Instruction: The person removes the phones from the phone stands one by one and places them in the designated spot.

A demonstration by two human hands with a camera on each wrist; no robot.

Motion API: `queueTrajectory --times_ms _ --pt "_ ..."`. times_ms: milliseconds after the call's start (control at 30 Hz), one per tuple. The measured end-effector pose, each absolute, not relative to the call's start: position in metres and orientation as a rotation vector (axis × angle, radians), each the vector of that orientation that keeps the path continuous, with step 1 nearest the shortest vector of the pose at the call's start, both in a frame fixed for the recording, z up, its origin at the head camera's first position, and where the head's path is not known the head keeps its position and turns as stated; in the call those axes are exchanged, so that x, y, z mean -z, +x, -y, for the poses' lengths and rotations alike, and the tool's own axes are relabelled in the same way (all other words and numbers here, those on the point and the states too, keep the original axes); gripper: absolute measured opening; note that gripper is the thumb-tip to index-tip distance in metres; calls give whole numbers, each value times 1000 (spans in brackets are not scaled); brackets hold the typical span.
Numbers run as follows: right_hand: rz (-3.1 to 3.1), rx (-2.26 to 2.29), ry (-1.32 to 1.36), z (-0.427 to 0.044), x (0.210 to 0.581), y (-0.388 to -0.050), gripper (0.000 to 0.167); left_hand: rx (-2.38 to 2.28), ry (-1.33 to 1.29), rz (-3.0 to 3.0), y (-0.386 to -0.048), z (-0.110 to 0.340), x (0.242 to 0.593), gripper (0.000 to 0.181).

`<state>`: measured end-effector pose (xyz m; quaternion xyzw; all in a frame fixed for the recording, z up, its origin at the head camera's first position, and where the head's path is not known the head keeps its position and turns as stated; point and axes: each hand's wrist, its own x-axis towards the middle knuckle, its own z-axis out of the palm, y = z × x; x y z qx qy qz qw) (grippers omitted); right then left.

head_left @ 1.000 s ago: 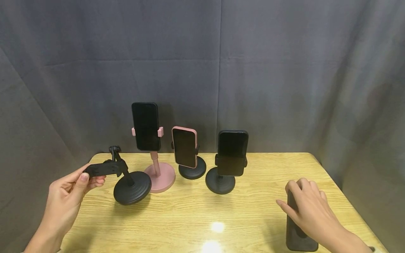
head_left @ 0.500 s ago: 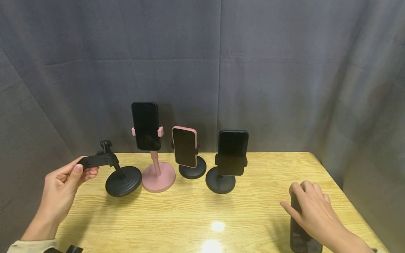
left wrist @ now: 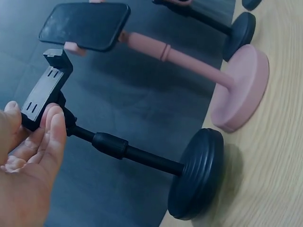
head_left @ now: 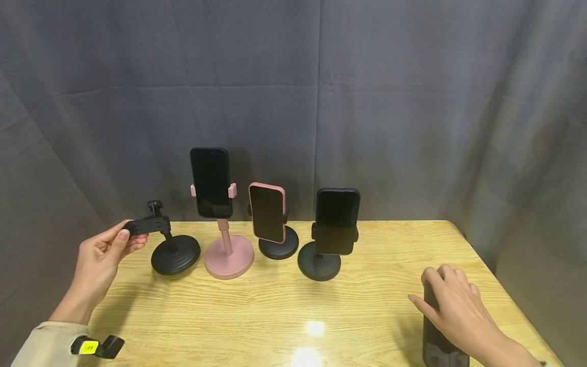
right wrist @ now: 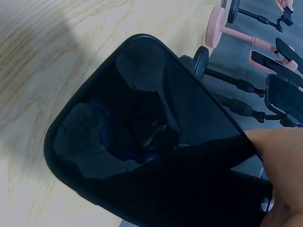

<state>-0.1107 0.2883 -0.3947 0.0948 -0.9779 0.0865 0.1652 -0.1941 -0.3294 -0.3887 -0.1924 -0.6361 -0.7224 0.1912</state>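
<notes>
My left hand (head_left: 98,260) pinches the end of the clamp on a black phone stand (head_left: 176,255) at the table's left side. In the left wrist view that clamp (left wrist: 41,97) is bare, and the round base (left wrist: 199,175) is close to the tabletop; whether it touches fully I cannot tell. At the lower right, my right hand (head_left: 458,313) holds a black phone (head_left: 440,346) from above, fingers bent over its far end and thumb out to the left. Its dark, glossy screen (right wrist: 132,118) fills much of the right wrist view; the hand hides part of the phone.
A pink stand (head_left: 229,260) holds a black phone (head_left: 211,183) beside the left stand. Further right, one black stand (head_left: 279,248) bears a pink-edged phone (head_left: 268,214), another (head_left: 319,265) a black phone (head_left: 338,221). Grey curtains (head_left: 293,102) surround the wooden table (head_left: 257,316).
The left hand has moved the black stand left and back, and its tilted base has levelled and come lower. The right hand and its phone have shifted slightly to the right.
</notes>
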Motion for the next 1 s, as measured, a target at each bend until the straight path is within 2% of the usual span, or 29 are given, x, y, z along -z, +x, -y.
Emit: queueTrajectory --times_ms 1000 --pt "2961 -251 390 -339 428 -132 35 2115 -609 1883 -216 346 406 36"
